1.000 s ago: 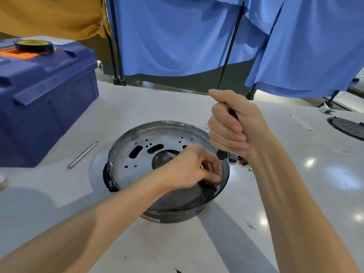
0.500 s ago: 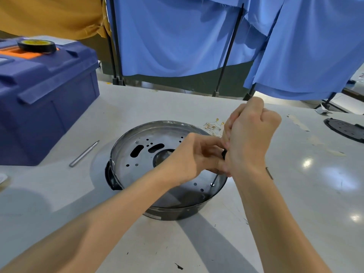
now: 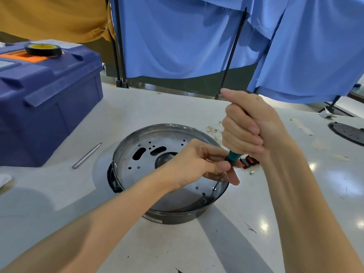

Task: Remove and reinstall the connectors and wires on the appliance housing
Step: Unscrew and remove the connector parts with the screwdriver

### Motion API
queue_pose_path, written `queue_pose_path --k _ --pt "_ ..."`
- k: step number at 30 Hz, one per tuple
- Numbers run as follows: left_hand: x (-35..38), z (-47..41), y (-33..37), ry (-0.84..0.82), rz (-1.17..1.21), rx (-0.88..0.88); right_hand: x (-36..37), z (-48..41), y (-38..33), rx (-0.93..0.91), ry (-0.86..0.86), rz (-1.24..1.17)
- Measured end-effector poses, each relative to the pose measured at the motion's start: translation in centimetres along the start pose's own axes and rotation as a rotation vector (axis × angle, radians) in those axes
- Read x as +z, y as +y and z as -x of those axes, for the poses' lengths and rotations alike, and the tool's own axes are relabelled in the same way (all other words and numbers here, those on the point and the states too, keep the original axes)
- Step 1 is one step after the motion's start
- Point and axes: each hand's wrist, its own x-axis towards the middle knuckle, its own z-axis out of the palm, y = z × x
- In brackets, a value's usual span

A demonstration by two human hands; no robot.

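A round grey metal appliance housing (image 3: 145,160) lies on the white table, its perforated plate facing up. My right hand (image 3: 248,127) is fisted around a screwdriver (image 3: 232,156) with a green and black handle, held nearly upright. The tip of the shaft rests on a screw (image 3: 214,188) near the housing's right rim. My left hand (image 3: 201,162) reaches over the plate and pinches the shaft just below the handle. A red and black connector (image 3: 250,161) lies on the table right of the housing, partly hidden by my right wrist.
A blue toolbox (image 3: 45,99) with a roll of black tape (image 3: 43,49) on its lid stands at the left. A metal rod (image 3: 86,156) lies beside the housing. Small brass terminals (image 3: 213,128) lie behind it. A black disc (image 3: 347,133) sits at the right edge. Blue cloth hangs behind.
My right hand rose from its low position against the left hand and turned back to a fist on the handle. The screwdriver's green collar and the screw came into sight.
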Motion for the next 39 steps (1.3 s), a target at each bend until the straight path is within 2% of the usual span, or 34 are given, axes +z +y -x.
queue_pose_path --k 7,13,15,16,17,20,21,22,24,27,39 --pt "0.3 -0.6 0.2 0.004 0.036 0.025 1.3 0.6 0.5 -0.218 0.711 0.157" --pt "-0.2 -0.7 0.0 0.003 0.073 0.039 3.5 -1.5 2.3 -0.39 1.102 0.334" --pt "-0.5 -0.4 0.1 0.02 0.08 0.027 4.2 -1.8 2.8 -0.393 1.063 0.385" --pt "-0.7 -0.2 0.1 0.026 0.078 0.024 4.1 -1.9 2.8 -0.352 0.977 0.364" --pt "-0.9 -0.1 0.0 0.021 0.08 0.019 3.7 -1.8 2.5 -0.268 0.827 0.295" --pt "-1.2 -0.1 -0.1 -0.037 0.106 -0.008 1.1 -1.7 0.1 0.049 0.171 0.073" --pt "-1.2 -0.2 -0.1 -0.045 0.115 -0.016 0.4 -1.7 -0.2 0.101 0.025 0.041" --pt "-1.2 -0.3 -0.1 -0.05 0.117 -0.02 0.0 -1.8 -0.2 0.135 -0.06 0.007" --pt "-1.3 -0.3 0.0 -0.057 0.107 -0.025 0.2 -2.0 0.5 0.166 -0.123 -0.071" --pt "-1.8 0.1 -0.1 -0.057 0.083 -0.022 0.9 -2.0 1.7 0.075 -0.027 -0.006" --pt "-1.5 0.1 0.2 -0.054 0.114 0.006 4.3 -0.9 3.2 -0.342 0.704 0.302"
